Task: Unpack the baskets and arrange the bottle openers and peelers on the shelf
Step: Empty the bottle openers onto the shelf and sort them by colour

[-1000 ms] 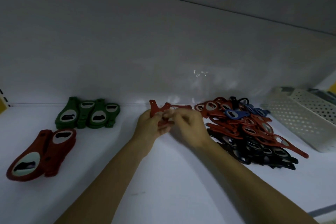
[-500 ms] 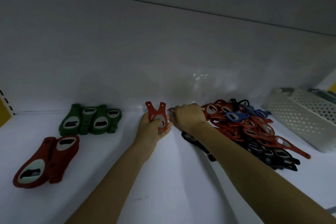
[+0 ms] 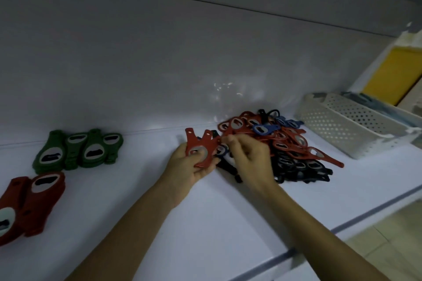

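1. Right hand point(image 3: 249, 159) has come up off the edge of the heap since half a second ago, and its curled fingers now face the left hand point(image 3: 186, 166). The left one hasn't really budged.
2. Left hand grips two flat red plastic bottle openers point(image 3: 201, 151). The thumb lies across their metal-ringed heads, and the handles fan out in a V pointing away from the palm.
3. Right fingers are bunched tight, pinching what looks like a dark-blue ring-headed opener point(image 3: 222, 151) right up against the red pair. It's a bit blurry there, so I'm not 100% on it.
4. Just right of the grip, against the right hand, is a messy heap of red, blue and black flat openers point(image 3: 294, 146). One black opener point(image 3: 230, 167) pokes out from under that hand.
5. Further right, past the heap, is a white perforated plastic basket point(image 3: 338, 128), on the same white shelf point(image 3: 205, 223).
6. Well left of the grip is a row of green bottle-shaped openers point(image 3: 77, 150). Further left again and nearer me are some dark red bottle-shaped openers point(image 3: 34, 198).
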### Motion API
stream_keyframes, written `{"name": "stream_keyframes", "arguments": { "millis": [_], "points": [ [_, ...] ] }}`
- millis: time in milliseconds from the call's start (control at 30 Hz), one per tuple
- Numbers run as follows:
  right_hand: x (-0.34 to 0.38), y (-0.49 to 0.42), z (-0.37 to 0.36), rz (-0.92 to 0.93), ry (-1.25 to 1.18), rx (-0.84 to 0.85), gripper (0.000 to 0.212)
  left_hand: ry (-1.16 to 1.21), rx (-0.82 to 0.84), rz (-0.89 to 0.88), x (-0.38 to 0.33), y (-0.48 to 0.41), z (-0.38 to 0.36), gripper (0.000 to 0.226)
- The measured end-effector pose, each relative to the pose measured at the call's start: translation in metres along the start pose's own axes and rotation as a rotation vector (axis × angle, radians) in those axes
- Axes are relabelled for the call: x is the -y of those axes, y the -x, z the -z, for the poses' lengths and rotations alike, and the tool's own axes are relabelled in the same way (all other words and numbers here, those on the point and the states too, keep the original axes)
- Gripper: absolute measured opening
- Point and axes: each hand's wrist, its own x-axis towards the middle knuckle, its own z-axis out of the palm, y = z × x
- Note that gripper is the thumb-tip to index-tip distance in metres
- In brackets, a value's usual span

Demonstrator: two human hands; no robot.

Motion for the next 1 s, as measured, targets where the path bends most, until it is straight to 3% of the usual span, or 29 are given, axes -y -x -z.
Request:
{"name": "stream_keyframes", "arguments": {
  "millis": [33,100,133,267,433,533,700,733,800,867,900,1000],
  "points": [
    [-0.01,-0.005,0.011,-0.027,0.231,0.003,0.022,-0.007,0.017,0.006,0.003,0.002,-0.003,0.022],
    [-0.03,-0.013,0.029,-0.087,0.718,0.165,0.027,-0.023,0.067,0.021,0.009,0.005,-0.006,0.023],
    [-0.036,-0.017,0.035,-0.138,0.823,0.254,0.029,-0.04,0.089,0.027,0.011,0.006,-0.007,0.026],
    [-0.04,-0.026,0.036,-0.122,0.932,0.339,0.023,-0.004,0.094,0.057,0.01,0.006,-0.006,0.03],
    [-0.042,-0.023,0.029,0.037,1.071,0.213,0.021,0.123,0.061,0.078,0.011,0.004,-0.004,0.028],
    [-0.039,-0.015,0.026,0.025,0.843,-0.013,0.016,0.153,0.035,0.066,0.013,0.001,-0.002,0.032],
    [-0.029,-0.009,0.023,0.01,0.641,-0.117,0.016,0.186,-0.002,0.033,0.012,0.0,-0.002,0.029],
    [-0.025,-0.008,0.022,-0.012,0.522,-0.191,0.015,0.184,-0.004,0.021,0.011,0.0,-0.001,0.027],
    [-0.012,-0.007,0.017,-0.203,0.049,-0.301,0.014,0.176,-0.015,-0.008,0.011,-0.001,0.001,0.028],
    [-0.001,-0.005,0.006,-0.453,-0.389,-0.227,0.015,0.191,-0.013,-0.022,0.011,-0.001,0.0,0.024],
    [0.003,-0.001,-0.001,-0.515,-0.47,-0.146,0.017,0.21,0.002,-0.015,0.01,0.0,-0.001,0.02],
    [0.003,0.012,-0.017,-0.455,-0.328,0.007,0.017,0.197,0.069,-0.011,0.009,0.0,-0.004,0.022]
  ]
}}
